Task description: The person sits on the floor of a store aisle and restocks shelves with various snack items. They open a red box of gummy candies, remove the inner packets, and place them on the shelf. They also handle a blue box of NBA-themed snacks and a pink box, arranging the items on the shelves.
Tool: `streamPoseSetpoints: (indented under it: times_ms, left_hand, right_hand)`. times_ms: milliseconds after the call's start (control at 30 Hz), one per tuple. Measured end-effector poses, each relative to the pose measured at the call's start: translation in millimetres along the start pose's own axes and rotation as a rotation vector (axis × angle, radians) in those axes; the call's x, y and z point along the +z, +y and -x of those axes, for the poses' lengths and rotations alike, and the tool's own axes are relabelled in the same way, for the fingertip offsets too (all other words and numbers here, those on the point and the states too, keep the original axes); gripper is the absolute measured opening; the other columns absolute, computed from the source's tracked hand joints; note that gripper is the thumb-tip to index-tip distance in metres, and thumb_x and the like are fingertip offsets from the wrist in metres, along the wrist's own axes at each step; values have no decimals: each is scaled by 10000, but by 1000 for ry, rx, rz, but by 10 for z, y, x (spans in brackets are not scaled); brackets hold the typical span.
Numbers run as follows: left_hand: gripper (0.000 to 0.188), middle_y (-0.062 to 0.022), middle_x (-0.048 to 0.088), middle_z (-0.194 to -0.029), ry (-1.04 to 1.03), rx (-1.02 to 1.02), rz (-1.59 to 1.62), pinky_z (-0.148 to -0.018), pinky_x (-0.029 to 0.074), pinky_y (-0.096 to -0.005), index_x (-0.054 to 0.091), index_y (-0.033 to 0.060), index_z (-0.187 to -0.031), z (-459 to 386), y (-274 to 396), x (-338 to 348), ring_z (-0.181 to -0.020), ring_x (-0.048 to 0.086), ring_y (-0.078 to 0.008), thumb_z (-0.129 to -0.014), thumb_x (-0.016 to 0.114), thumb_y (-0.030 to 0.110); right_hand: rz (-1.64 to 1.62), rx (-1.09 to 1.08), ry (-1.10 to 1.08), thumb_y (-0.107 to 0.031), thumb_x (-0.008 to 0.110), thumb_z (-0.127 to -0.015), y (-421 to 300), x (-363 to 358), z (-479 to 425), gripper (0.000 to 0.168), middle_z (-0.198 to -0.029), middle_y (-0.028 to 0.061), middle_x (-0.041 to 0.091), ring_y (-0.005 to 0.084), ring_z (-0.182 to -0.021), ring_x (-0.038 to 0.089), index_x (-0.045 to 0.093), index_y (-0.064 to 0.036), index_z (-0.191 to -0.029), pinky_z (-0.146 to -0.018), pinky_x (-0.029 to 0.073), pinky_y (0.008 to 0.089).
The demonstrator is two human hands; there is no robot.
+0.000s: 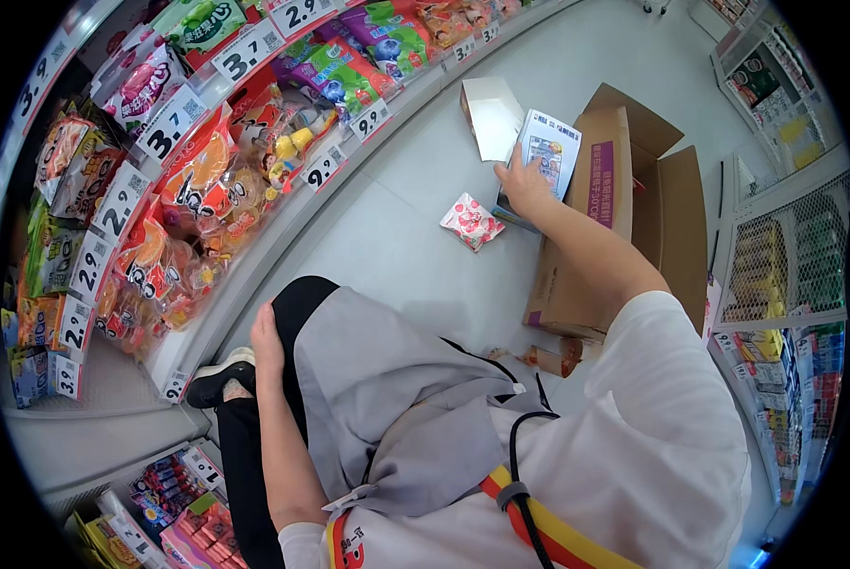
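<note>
My right hand (526,183) is on a white and blue printed carton (557,146) beside the large cardboard box, fingers over its face. What lies under the palm is hidden. Left of that carton, another small carton (492,117) shows a pale, shiny surface. A pink and white candy packet (472,222) lies on the floor just nearer to me. My left hand (266,343) rests on my bent knee, holding nothing; some of its fingers are hidden.
The big cardboard box (582,235) stands with its flaps up at the right. Shelves of bagged sweets with price tags (322,168) curve along the left. Mesh-front racks (787,263) line the far right. A candy bin (183,491) is at lower left. A brownish roll (556,358) lies near the box.
</note>
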State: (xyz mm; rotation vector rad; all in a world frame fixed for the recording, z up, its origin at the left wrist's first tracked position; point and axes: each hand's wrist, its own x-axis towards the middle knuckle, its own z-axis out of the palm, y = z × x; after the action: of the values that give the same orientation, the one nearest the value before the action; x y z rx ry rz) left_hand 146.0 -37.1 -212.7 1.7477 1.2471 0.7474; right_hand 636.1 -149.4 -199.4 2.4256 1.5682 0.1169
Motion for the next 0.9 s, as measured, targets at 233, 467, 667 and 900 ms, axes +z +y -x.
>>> streamPoseSetpoints:
  times_ms: [233,467,667,900]
  left_hand:
    - [457,-143,619,-1028,28,12,-17,-902,396,-301,576,-64,-1084,31,89,-19,-992,561,-215,-980,314,296]
    - [451,-141,621,-1035,16,26,2,-908,396,-306,575,-61,-1089,-12,46,-12,-1003,562,-224,-979,325,298]
    - [459,-150,618,-1054,55,-22,-2,-917,391,-309,571,-60,-1103,74,111,-11,-1019,558,-225,-979,319,303]
    - [469,-146,606,-1076,34,-18,-26,-929,381,-309,559,-59,-1110,45,128,5,-1042,547,-228,-976,290,301]
  right_hand:
    - [-623,447,68,-120,686,-725,687,-165,-259,427,-1144,258,527,367,-985,584,510,-54,-1108,-788,503,468]
    - [-1190,1244,154,-205,764,-712,599,648,-542,660,-1189,194,540,301,-1098,537,405,47,-1206,-907,460,387]
    - [-712,860,253,-268,763,-696,213,103,-234,823,-1418,159,283,372,-1276,320,295,-133,-1361,-957,393,526]
    - [9,182,-11,-269,720,-685,74,-101,-331,807,-1509,64,106,490,-1328,125,311,-352,-1376,-869,272,773]
